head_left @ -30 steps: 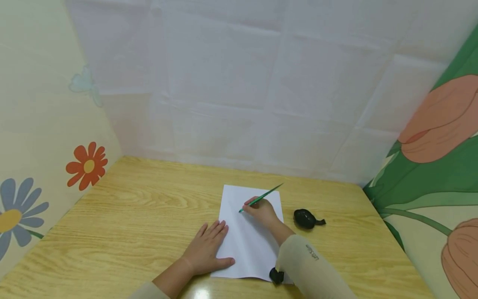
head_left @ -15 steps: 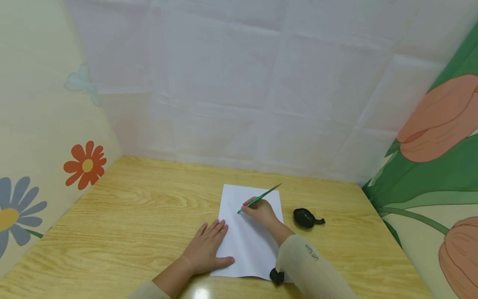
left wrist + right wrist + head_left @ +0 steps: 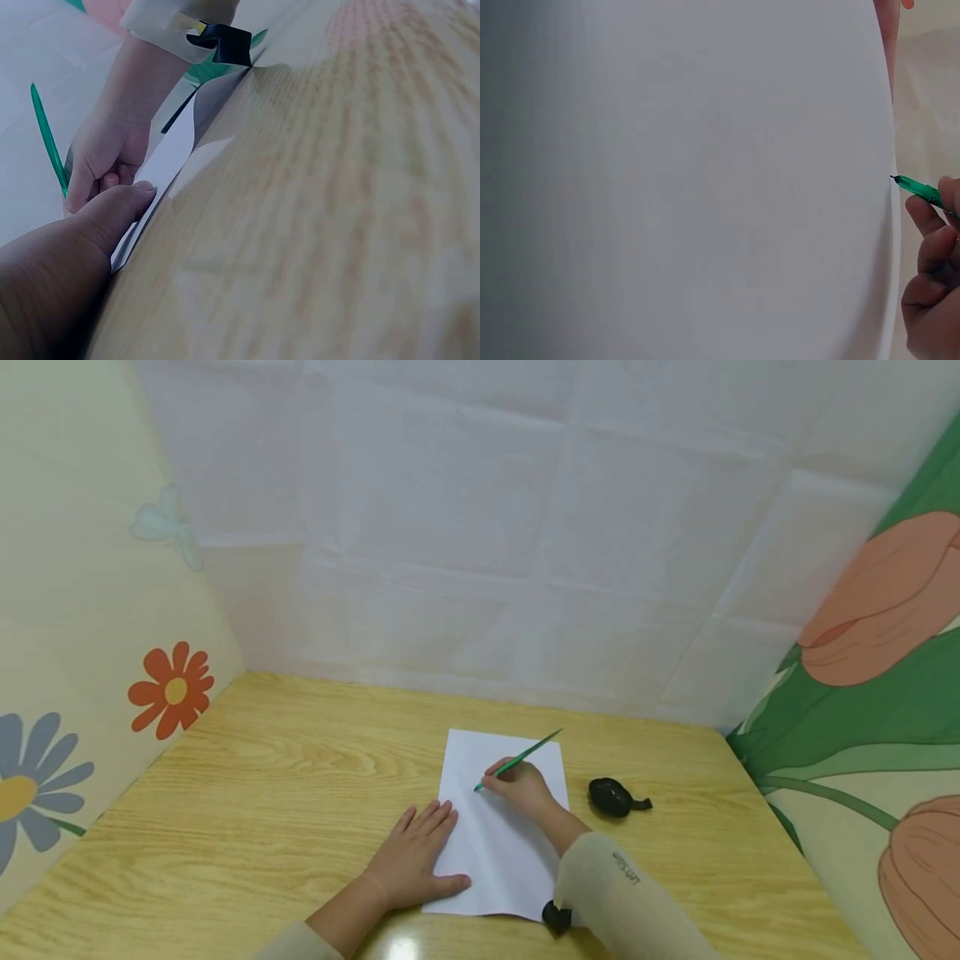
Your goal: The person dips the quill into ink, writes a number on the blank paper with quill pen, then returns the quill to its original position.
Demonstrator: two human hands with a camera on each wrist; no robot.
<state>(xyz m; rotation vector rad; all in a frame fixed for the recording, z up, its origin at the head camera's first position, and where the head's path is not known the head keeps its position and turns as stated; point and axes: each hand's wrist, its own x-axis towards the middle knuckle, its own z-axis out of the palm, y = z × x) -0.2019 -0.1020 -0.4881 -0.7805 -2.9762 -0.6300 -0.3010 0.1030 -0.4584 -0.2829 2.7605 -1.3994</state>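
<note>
A white sheet of paper (image 3: 495, 860) lies on the wooden table. My left hand (image 3: 412, 860) rests flat on its left edge, fingers spread, thumb on the lower part; the left wrist view shows the thumb pressing near the paper's edge. My right hand (image 3: 528, 789) pinches a slim green pen (image 3: 525, 754), slanted up to the right, its tip at the sheet's upper middle. In the right wrist view the dark tip of the pen (image 3: 919, 189) meets the paper (image 3: 727, 180), and curled fingers (image 3: 934, 251) lie beside it. I can make out no marks on the sheet.
A black rounded object with a short strap (image 3: 611, 797) lies on the table (image 3: 300, 760) right of the paper. Another small black object (image 3: 556, 917) is at my right sleeve, over the paper's lower right corner. A pale sheet hangs behind; flowered cloths flank both sides.
My right hand and the pen have shifted slightly left and down the paper, the tip moving with them. My left hand has stayed in place.
</note>
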